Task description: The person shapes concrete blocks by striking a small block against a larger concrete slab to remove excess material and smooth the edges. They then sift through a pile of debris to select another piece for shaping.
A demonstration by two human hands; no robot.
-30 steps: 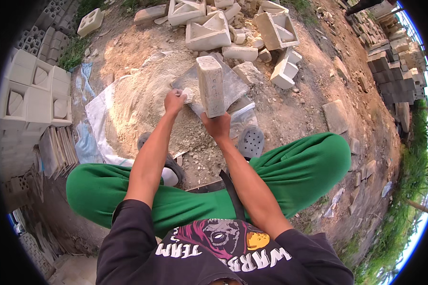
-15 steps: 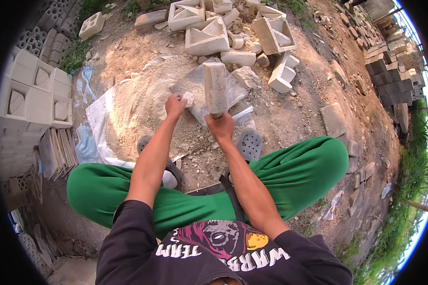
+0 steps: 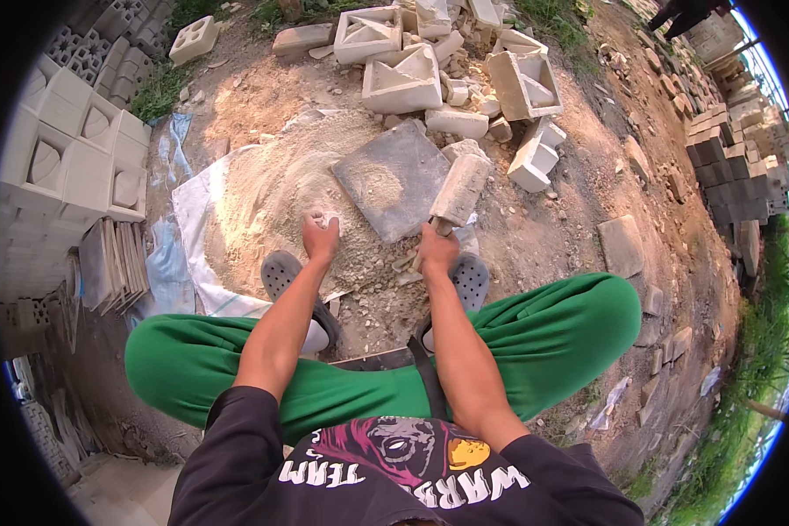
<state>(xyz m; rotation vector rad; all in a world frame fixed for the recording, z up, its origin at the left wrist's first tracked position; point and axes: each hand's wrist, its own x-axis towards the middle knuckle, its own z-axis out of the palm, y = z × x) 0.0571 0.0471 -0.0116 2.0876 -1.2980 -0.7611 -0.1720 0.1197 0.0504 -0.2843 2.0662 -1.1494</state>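
My right hand [image 3: 438,249] is closed round the short handle of a dusty mallet [image 3: 461,190] with a thick, blocky head. The mallet tilts up and to the right, beside the right edge of a dark square slab [image 3: 416,158]. Pale crushed grit lies on the middle of that slab. My left hand [image 3: 321,235] pinches a small whitish stone chunk [image 3: 331,216], partly hidden by the fingers. It hovers over the rubble just left of the slab's near corner, apart from the mallet.
Sandy powder [image 3: 263,188] spreads over a white sheet [image 3: 191,223] on the left. Broken hollow blocks [image 3: 401,79] are heaped beyond the slab. Pale blocks [image 3: 74,145] stand stacked at far left, grey bricks [image 3: 719,149] at far right. My clog-clad feet [image 3: 471,279] flank the rubble.
The mallet has swung from above the slab to its right side, baring the slab's grit. My left hand, with the stone chunk, has drawn back toward me off the slab.
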